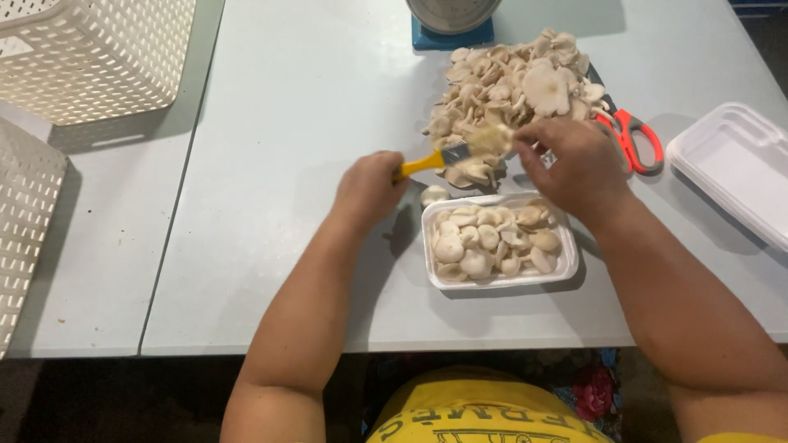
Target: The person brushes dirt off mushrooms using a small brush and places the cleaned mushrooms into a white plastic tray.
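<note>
The yellow-handled brush (447, 156) lies nearly level, its long axis running left to right with a slight upward tilt, bristles toward the right. The left hand (369, 190) has its fingers closed around the handle end. The bristles meet a mushroom pinched in the curled fingers of the right hand (574, 168), just above the far rim of the white foam tray (570, 267), which is nearly filled with oyster mushrooms. One loose mushroom (433, 194) rests on the tabletop (287, 123) beside the tray. Beyond lie the mushroom heap (509, 82), orange-handled scissors (632, 135), stacked empty trays (735, 164), a scale (451, 20), and white baskets (98, 49).
</note>
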